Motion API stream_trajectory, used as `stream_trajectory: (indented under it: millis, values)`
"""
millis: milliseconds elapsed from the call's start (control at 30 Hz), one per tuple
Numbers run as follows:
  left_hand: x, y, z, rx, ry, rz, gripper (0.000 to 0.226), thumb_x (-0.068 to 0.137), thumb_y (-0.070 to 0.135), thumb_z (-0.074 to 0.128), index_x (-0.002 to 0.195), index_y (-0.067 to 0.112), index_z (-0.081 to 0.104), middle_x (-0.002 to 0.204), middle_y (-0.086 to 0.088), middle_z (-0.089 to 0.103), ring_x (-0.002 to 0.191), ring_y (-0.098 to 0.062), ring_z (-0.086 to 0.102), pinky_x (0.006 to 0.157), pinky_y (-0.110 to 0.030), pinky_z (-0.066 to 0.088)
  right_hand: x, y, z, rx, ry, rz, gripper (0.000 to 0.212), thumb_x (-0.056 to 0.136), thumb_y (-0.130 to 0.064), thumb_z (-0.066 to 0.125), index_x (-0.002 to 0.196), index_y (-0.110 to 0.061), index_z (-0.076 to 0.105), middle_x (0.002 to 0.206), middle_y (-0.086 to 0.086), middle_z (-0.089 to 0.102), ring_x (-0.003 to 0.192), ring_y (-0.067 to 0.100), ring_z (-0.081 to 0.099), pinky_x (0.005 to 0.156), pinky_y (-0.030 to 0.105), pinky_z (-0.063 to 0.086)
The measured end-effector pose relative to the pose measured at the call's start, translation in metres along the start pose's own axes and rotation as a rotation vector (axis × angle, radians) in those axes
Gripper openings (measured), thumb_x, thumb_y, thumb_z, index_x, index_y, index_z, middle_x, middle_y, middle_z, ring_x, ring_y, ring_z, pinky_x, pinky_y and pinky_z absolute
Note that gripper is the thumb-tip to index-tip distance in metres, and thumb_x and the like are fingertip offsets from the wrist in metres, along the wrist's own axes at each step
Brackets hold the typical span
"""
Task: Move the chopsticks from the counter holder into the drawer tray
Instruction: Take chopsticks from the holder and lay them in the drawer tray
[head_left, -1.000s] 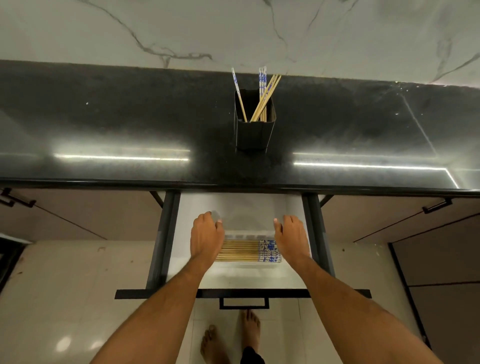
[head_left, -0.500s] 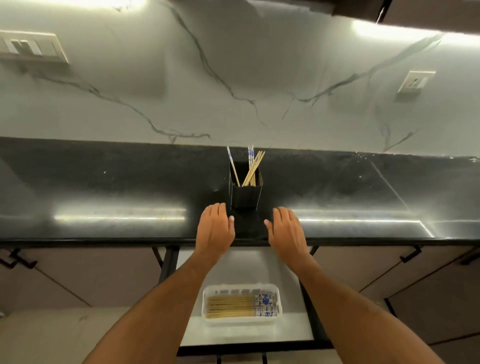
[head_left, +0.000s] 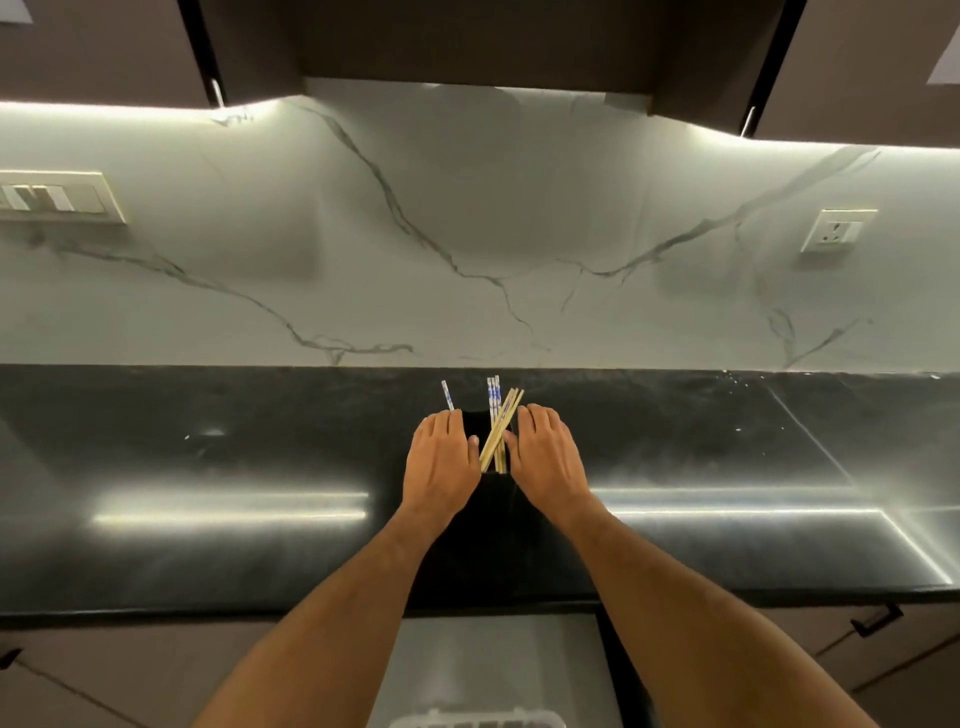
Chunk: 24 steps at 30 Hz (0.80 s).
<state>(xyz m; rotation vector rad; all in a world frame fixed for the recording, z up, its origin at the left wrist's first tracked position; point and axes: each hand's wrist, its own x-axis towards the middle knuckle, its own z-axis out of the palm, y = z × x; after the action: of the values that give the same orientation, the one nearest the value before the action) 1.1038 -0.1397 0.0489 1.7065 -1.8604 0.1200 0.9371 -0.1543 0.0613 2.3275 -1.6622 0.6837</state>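
Note:
A black square holder stands on the dark counter, and several wooden chopsticks with blue-and-white tops lean inside it. One lone chopstick sticks up at its left corner. My left hand lies against the holder's left side with its fingers over the rim. My right hand lies against the right side, its thumb next to the leaning bundle. Neither hand is curled around a chopstick. Only the rim of the white tray shows at the bottom edge, inside the open drawer.
A marble wall rises behind the counter, with a switch plate at left and a socket at right. Dark upper cabinets hang overhead. Lower cabinet doors with black handles flank the drawer.
Both hands rose from the tray in the drawer to the counter and now flank the holder's top. The view tilted upward, so the tray slid to the bottom edge.

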Motion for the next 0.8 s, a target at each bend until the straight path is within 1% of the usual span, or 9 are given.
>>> stream_trajectory:
  millis: [67, 133, 200, 267, 400, 533, 600, 700, 800]
  values:
    - [0.016, -0.003, 0.01, 0.003, 0.006, -0.013, 0.03, 0.1, 0.031, 0.044, 0.118, 0.012, 0.06, 0.111, -0.002, 0.066, 0.102, -0.016, 0.061, 0.096, -0.033, 0.052, 0.02, 0.008, 0.013, 0.019, -0.018, 0.007, 0.036, 0.106, -0.035, 0.042, 0.128, -0.011, 0.056, 0.122, 0.005, 0.062, 0.108, 0.018, 0.058, 0.094, 0.032, 0.053]
    - [0.029, -0.007, 0.021, 0.002, -0.001, -0.03, 0.033, 0.101, 0.029, 0.047, 0.123, 0.008, 0.06, 0.115, -0.006, 0.067, 0.106, -0.02, 0.062, 0.099, -0.035, 0.052, 0.037, 0.015, 0.025, 0.04, -0.033, 0.015, 0.038, 0.106, -0.035, 0.04, 0.13, -0.01, 0.054, 0.124, 0.007, 0.061, 0.11, 0.019, 0.058, 0.095, 0.032, 0.052]
    - [0.039, -0.012, 0.031, 0.002, -0.024, -0.048, 0.036, 0.102, 0.028, 0.048, 0.128, 0.005, 0.059, 0.119, -0.009, 0.067, 0.111, -0.022, 0.062, 0.102, -0.036, 0.051, 0.05, 0.02, 0.037, 0.065, -0.042, 0.018, 0.039, 0.106, -0.035, 0.04, 0.131, -0.008, 0.054, 0.125, 0.008, 0.061, 0.11, 0.02, 0.058, 0.095, 0.032, 0.053]
    - [0.047, -0.016, 0.042, -0.009, -0.033, -0.074, 0.036, 0.103, 0.027, 0.048, 0.129, 0.004, 0.058, 0.121, -0.01, 0.066, 0.113, -0.023, 0.062, 0.104, -0.036, 0.05, 0.06, 0.025, 0.049, 0.096, -0.038, 0.02, 0.038, 0.106, -0.033, 0.044, 0.131, -0.006, 0.054, 0.124, 0.011, 0.062, 0.109, 0.022, 0.06, 0.093, 0.033, 0.054]
    - [0.06, -0.023, 0.058, -0.036, -0.032, -0.129, 0.033, 0.102, 0.023, 0.051, 0.128, 0.004, 0.059, 0.12, -0.009, 0.067, 0.113, -0.022, 0.062, 0.104, -0.034, 0.049, 0.079, 0.034, 0.07, 0.116, -0.038, 0.024, 0.037, 0.103, -0.027, 0.054, 0.129, -0.001, 0.056, 0.121, 0.015, 0.064, 0.106, 0.027, 0.063, 0.09, 0.034, 0.057]
    - [0.069, -0.033, 0.07, -0.041, -0.039, -0.166, 0.025, 0.1, 0.02, 0.051, 0.12, 0.009, 0.06, 0.112, -0.004, 0.066, 0.106, -0.019, 0.061, 0.1, -0.033, 0.05, 0.091, 0.041, 0.086, 0.147, -0.069, 0.039, 0.037, 0.103, -0.024, 0.054, 0.131, 0.001, 0.053, 0.123, 0.015, 0.062, 0.11, 0.028, 0.062, 0.096, 0.035, 0.055]
    - [0.073, -0.036, 0.074, -0.054, -0.031, -0.197, 0.021, 0.1, 0.018, 0.052, 0.117, 0.011, 0.061, 0.109, -0.003, 0.065, 0.102, -0.017, 0.06, 0.096, -0.031, 0.051, 0.094, 0.042, 0.092, 0.184, -0.064, 0.064, 0.034, 0.103, -0.021, 0.056, 0.127, 0.002, 0.055, 0.119, 0.016, 0.063, 0.106, 0.028, 0.063, 0.095, 0.035, 0.056]
    - [0.079, -0.038, 0.079, -0.102, -0.037, -0.265, 0.016, 0.101, 0.017, 0.052, 0.114, 0.013, 0.06, 0.106, 0.0, 0.063, 0.1, -0.015, 0.059, 0.093, -0.029, 0.051, 0.097, 0.04, 0.097, 0.236, -0.056, 0.095, 0.023, 0.101, -0.014, 0.059, 0.119, 0.0, 0.059, 0.106, 0.014, 0.065, 0.093, 0.026, 0.064, 0.087, 0.035, 0.058]
    - [0.087, -0.037, 0.082, -0.171, -0.057, -0.352, 0.016, 0.103, 0.02, 0.051, 0.115, 0.013, 0.06, 0.106, 0.001, 0.062, 0.102, -0.014, 0.057, 0.092, -0.029, 0.051, 0.098, 0.039, 0.1, 0.268, -0.068, 0.098, 0.019, 0.097, -0.003, 0.06, 0.115, -0.001, 0.061, 0.1, 0.012, 0.066, 0.088, 0.023, 0.064, 0.082, 0.033, 0.058]
